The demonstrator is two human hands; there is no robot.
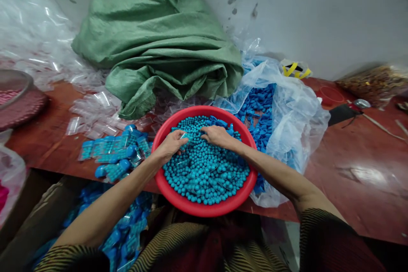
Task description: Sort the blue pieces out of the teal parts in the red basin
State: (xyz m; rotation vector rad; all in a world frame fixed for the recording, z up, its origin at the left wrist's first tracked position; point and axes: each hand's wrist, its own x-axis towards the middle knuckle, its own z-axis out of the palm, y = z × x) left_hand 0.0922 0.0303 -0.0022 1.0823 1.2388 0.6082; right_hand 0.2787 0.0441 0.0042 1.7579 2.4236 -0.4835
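A red plastic basin (242,193) full of small teal balls (204,174) sits at the near edge of a red-brown table. Both my hands are inside it, at the far side of the pile. My left hand (172,143) is curled with its fingers pinched on a small clear packet at the ball heap. My right hand (216,135) lies palm down on the balls, fingers bent into them, beside a few blue caps (219,123). What the right fingers hold is hidden.
Filled clear packets of teal balls (117,153) lie left of the basin, more in a box below (124,238). A clear bag of blue caps (264,106) is at right, a green woven sack (159,38) behind, empty clear bags (95,112) at left, a pink-filled bowl (15,102) far left.
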